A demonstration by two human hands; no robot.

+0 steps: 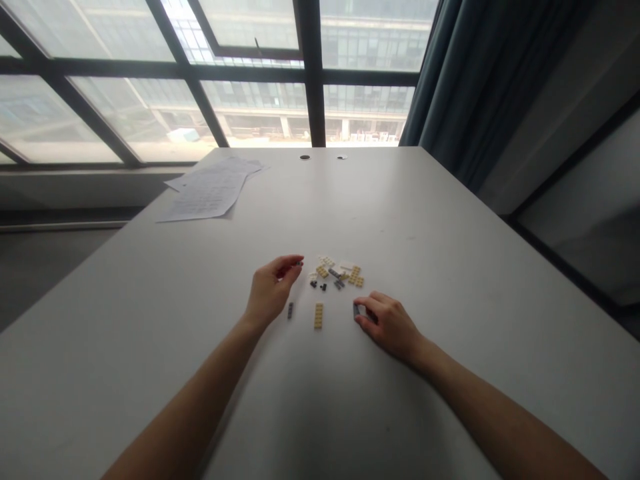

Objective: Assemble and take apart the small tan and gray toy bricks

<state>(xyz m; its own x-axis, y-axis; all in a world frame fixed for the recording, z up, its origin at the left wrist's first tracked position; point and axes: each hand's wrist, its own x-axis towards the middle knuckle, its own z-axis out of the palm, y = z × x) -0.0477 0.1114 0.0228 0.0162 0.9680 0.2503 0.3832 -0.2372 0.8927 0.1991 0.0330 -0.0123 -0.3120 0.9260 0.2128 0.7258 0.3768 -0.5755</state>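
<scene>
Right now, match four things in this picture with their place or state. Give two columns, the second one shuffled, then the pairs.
1 left hand
2 right hand
3 long tan plate
4 printed sheets

A at the far left of the table
B lies flat between both hands
C pinches a tiny dark piece
D grips a dark grey brick

Pairs: 1-C, 2-D, 3-B, 4-A
</scene>
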